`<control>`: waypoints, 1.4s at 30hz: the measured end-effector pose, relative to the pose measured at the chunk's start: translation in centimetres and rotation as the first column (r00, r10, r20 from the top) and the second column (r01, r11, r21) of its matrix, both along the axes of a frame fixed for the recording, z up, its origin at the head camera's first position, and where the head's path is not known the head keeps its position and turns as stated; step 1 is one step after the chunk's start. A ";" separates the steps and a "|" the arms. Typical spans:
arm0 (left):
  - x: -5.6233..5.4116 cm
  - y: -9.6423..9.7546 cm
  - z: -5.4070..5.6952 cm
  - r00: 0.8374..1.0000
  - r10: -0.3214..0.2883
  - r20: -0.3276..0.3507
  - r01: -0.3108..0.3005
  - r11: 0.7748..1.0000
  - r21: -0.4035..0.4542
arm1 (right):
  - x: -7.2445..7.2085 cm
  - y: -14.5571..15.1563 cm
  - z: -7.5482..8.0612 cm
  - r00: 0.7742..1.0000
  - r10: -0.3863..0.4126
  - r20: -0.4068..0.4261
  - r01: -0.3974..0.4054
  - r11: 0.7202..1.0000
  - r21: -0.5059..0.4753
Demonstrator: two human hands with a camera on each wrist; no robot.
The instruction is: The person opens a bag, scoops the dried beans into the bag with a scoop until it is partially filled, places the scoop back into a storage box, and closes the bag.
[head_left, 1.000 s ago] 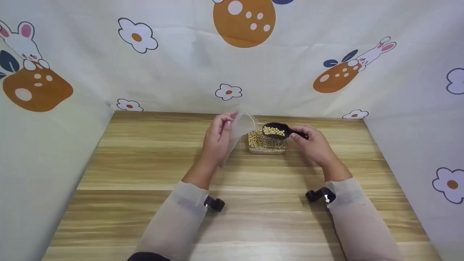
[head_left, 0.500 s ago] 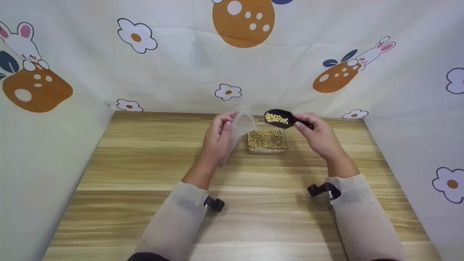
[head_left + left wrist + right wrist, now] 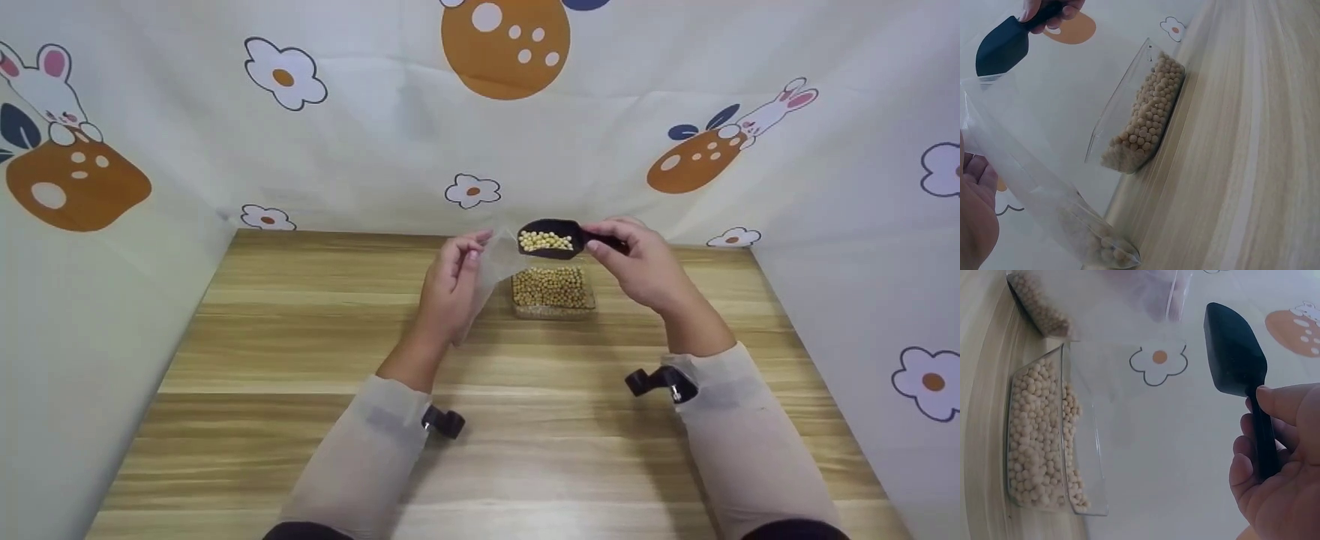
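Observation:
My left hand (image 3: 450,289) holds a clear plastic bag (image 3: 499,262) by its side, with its mouth spread. In the left wrist view some beans (image 3: 1109,247) lie in the bag's bottom corner. My right hand (image 3: 649,270) grips the handle of a black scoop (image 3: 560,226), level and partly filled with pale yellow soybeans (image 3: 545,241). The scoop's front edge is at the bag's mouth; whether they touch I cannot tell. Below the scoop, a clear rectangular container (image 3: 553,314) of soybeans stands on the table.
The wood-grain table (image 3: 300,450) carries the container near its back edge. A printed cloth (image 3: 360,142) rises behind the table and on both sides. Each sleeved forearm wears a small black wrist camera, such as the left camera (image 3: 446,422).
My right hand has lifted the loaded scoop from just over the container, then moved it left to the bag's mouth. The left hand and bag have stayed in place.

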State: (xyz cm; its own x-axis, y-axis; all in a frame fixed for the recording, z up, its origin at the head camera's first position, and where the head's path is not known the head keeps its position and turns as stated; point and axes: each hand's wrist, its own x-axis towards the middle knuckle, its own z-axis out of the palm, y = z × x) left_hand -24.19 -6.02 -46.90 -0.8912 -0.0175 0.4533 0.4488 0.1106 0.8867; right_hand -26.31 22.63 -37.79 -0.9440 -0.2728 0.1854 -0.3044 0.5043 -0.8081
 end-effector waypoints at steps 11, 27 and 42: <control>0.0 -0.1 0.0 1.000 0.005 -0.026 -0.005 1.000 -0.011 | -0.3 -1.9 1.4 0.996 0.054 -0.076 -0.041 0.985 0.167; 0.1 -0.1 0.0 1.000 0.015 -0.023 -0.015 1.000 0.001 | -0.3 -3.8 3.0 0.976 0.125 -0.181 -0.064 0.948 0.310; -0.1 0.1 -0.1 0.999 -0.020 -0.044 0.022 0.998 0.054 | -0.4 -3.4 3.2 0.966 0.128 -0.226 -0.047 0.942 0.332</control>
State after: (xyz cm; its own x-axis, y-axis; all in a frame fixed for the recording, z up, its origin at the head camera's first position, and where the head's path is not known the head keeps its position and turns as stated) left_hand -24.30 -5.95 -46.99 -0.8710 -0.0252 0.4907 0.4890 0.0527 0.8707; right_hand -26.68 19.20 -34.61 -0.8517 -0.4350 0.2922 -0.5237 0.6869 -0.5039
